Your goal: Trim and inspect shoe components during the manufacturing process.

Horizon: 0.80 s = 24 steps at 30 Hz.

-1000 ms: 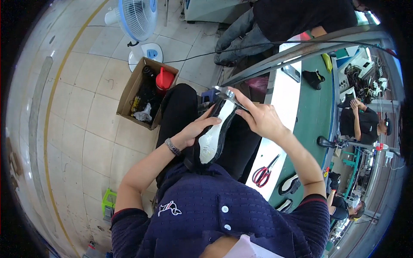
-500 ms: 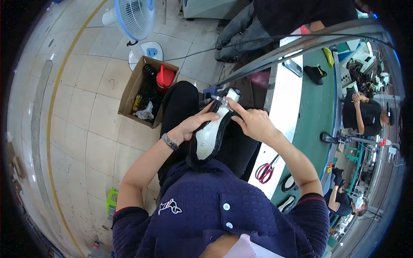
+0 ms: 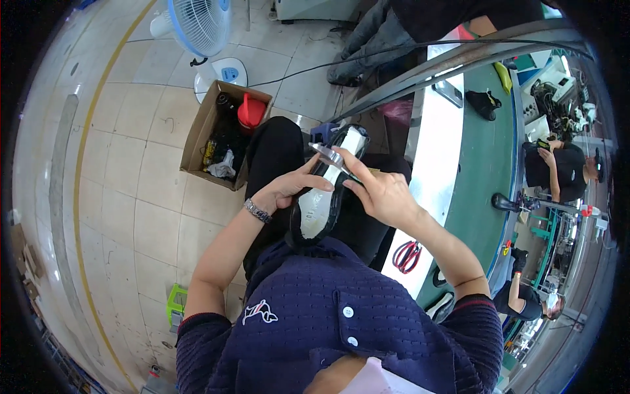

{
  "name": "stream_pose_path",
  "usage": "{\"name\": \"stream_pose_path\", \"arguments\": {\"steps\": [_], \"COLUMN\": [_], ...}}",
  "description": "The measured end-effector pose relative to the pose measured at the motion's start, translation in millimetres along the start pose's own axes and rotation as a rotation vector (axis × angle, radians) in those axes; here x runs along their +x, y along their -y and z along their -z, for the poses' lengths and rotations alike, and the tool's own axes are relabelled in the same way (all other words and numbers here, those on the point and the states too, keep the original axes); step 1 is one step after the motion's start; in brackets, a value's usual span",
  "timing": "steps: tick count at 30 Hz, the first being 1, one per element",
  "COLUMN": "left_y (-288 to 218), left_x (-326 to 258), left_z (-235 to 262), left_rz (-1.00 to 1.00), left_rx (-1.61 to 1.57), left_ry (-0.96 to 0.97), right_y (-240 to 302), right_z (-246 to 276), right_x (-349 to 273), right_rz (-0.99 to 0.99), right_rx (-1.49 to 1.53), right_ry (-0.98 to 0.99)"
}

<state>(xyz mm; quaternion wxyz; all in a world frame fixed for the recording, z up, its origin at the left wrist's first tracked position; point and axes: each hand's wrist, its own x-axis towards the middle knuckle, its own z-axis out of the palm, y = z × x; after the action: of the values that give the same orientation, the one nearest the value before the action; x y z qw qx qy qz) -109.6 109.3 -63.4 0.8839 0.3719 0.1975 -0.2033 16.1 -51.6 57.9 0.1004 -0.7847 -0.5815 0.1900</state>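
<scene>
A black shoe (image 3: 315,210) lies sole side up over my lap, its bottom pale white and glossy with a dark rim around it. My left hand (image 3: 293,186) grips the shoe from its left side, the thumb lying across the white bottom. My right hand (image 3: 382,194) is closed around a shiny metal hand tool (image 3: 325,155), whose exact kind I cannot make out. That tool crosses the shoe's front part, its end pointing to the upper left. Whether it touches the sole cannot be told.
Red-handled scissors (image 3: 407,257) rest on the white bench edge (image 3: 438,148) to my right, beside a green conveyor belt (image 3: 482,164) carrying a black shoe (image 3: 483,105). A cardboard box (image 3: 194,148) and a fan (image 3: 202,26) stand on the floor at left. Co-workers sit beyond the belt.
The metal tool has shifted left and turned, and my right hand's fingers have come away from the shoe's right edge. My left hand still holds the shoe.
</scene>
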Motion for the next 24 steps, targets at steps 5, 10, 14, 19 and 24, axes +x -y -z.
{"name": "stream_pose_path", "arguments": {"steps": [5,10,14,19,24], "left_y": [-1.0,7.7,28.5,64.7,68.3], "left_x": [1.7,0.0,-2.6,-2.7,-8.9], "left_z": [-0.6,-3.6,-2.8,-4.7,-29.8], "left_rz": [0.017,-0.022,-0.151,-0.083,-0.042], "left_rx": [-0.072,-0.071,-0.272,-0.697,-0.632], "left_ry": [0.046,0.054,0.05,0.188,-0.014], "right_y": [-12.9,5.1,-8.4,-0.2,36.5], "right_z": [-5.2,-7.8,-10.9,22.2,4.4], "right_x": [1.1,-8.7,-9.4,-30.4,-38.3], "right_rz": [-0.107,-0.038,-0.2,-0.095,0.077], "right_rx": [-0.128,-0.002,-0.058,0.097,-0.16], "right_ry": [0.189,0.015,0.17,0.335,0.32]}}
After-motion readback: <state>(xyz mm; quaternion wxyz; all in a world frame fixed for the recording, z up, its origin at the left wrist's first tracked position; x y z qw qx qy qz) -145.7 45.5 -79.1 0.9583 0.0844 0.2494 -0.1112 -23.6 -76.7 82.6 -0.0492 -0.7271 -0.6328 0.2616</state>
